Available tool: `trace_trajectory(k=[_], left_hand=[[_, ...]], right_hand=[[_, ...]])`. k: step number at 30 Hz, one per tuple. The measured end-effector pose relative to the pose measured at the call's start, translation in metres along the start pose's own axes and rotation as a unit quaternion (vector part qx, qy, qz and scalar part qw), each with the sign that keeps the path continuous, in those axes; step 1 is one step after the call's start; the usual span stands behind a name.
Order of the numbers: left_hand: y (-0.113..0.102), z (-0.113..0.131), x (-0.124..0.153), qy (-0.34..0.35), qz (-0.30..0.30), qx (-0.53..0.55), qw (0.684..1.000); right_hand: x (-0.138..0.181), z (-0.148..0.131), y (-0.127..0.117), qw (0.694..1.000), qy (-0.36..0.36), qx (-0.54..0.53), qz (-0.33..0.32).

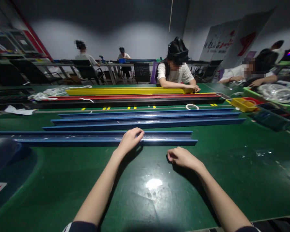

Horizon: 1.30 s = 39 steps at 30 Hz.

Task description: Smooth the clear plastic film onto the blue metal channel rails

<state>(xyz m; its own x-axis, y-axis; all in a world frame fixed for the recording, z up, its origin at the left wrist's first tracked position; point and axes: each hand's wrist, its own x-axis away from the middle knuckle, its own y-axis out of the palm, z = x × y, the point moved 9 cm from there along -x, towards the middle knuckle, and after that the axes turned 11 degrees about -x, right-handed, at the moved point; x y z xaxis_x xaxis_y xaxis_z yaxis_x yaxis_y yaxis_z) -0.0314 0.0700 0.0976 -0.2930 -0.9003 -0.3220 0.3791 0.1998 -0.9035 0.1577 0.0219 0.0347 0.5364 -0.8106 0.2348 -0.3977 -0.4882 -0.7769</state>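
Observation:
A long blue channel strip [159, 142] with raised edges lies crosswise on the green table in front of me. Over its right half is my left hand [131, 140], the thumb and fingers drawn together. Whether these fingers touch the strip or hold something small, I cannot make out. Below the strip's right end, my right hand [182, 157] stays low over the table with curled fingers; their inner side is hidden. Just beyond lie several more blue channel strips [145, 122], side by side.
Farther back run a yellow strip [125, 91] and red-black strips [135, 100]. A white ring [192, 107] lies near them. Bins, one a yellow tray [244, 104], stand at right. A blue curved container [4, 167] is at left. A co-worker [176, 69] leans over the far side.

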Motion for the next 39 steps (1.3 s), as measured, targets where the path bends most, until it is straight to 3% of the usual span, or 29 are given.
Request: trace_trajectory(k=[6,11,18,26,29,35,39], left_hand=[[0.03,-0.001,0.02,-0.017,-0.282,0.021,0.959],[0.054,-0.019,0.04,-0.054,-0.41,0.037,0.91],[0.063,-0.033,0.049,-0.065,-0.46,0.094,0.88],[0.032,-0.061,0.063,-0.102,-0.466,0.187,0.859],[0.027,-0.075,0.066,-0.102,-0.463,0.186,0.861],[0.039,-0.09,0.074,-0.108,-0.492,0.167,0.848],[0.031,-0.099,0.066,-0.134,-0.439,0.139,0.878]], right_hand=[[0.0,0.003,-0.021,0.993,0.002,0.031,0.113],[0.001,0.01,-0.029,0.988,0.03,0.065,0.14],[0.005,0.023,-0.058,0.963,0.016,0.065,0.262],[0.029,0.05,-0.095,0.898,0.061,0.136,0.414],[0.035,0.057,-0.099,0.879,0.076,0.15,0.447],[0.039,0.068,-0.098,0.832,0.053,0.179,0.522],[0.039,0.071,-0.093,0.807,0.026,0.188,0.559]])
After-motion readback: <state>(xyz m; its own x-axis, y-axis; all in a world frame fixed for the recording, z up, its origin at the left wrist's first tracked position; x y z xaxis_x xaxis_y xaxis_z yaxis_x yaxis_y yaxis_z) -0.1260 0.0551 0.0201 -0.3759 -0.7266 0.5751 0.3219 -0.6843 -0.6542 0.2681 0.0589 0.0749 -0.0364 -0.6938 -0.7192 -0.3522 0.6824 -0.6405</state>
